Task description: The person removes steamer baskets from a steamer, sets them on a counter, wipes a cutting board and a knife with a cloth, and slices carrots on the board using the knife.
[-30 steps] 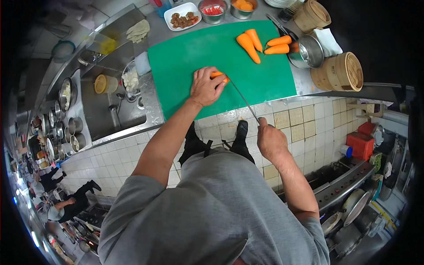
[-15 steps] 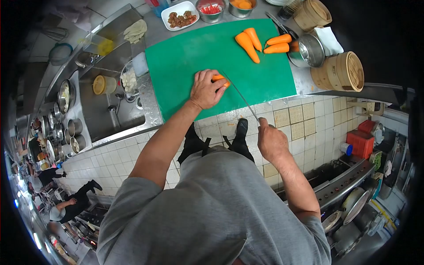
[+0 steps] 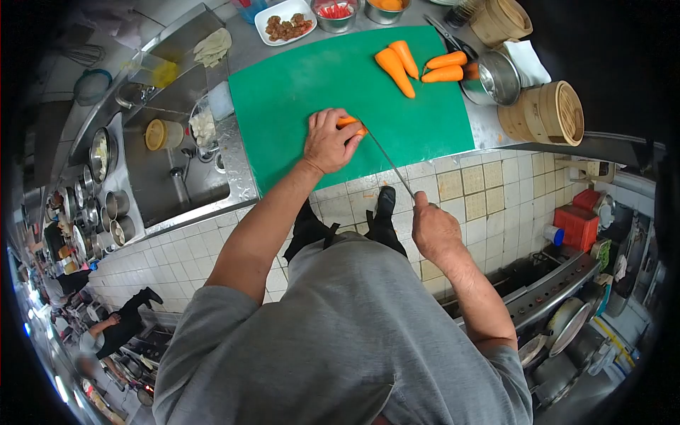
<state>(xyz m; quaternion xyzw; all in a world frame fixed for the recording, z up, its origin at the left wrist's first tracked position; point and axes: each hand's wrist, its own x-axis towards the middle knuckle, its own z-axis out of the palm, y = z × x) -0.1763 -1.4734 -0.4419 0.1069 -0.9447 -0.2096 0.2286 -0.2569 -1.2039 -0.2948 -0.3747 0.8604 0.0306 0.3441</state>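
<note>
On the green cutting board [image 3: 297, 92], my left hand [image 3: 329, 142] grips a carrot [image 3: 348, 123], its fingers curled over the top and hiding part of it. My right hand [image 3: 435, 228] is wrapped round the handle of a knife [image 3: 388, 157], below the board's front edge. The blade slants up and left, its far end at the carrot's right end. Several whole carrots [image 3: 395, 72] lie in two groups near the board's back right. Whether the blade touches the carrot is too small to tell.
A white dish of brown food [image 3: 285, 23] and metal bowls [image 3: 333, 15] stand behind the board. To the right are scissors [image 3: 452, 37], a metal pot [image 3: 491, 79] and a bamboo steamer [image 3: 541, 113]. A sink [image 3: 173, 159] lies left; people [image 3: 113, 329] stand at far left.
The view has shifted slightly, so the board and sink sit a little further left. The knife blade has tilted or shifted slightly at the carrot's end. Both hands keep their grips.
</note>
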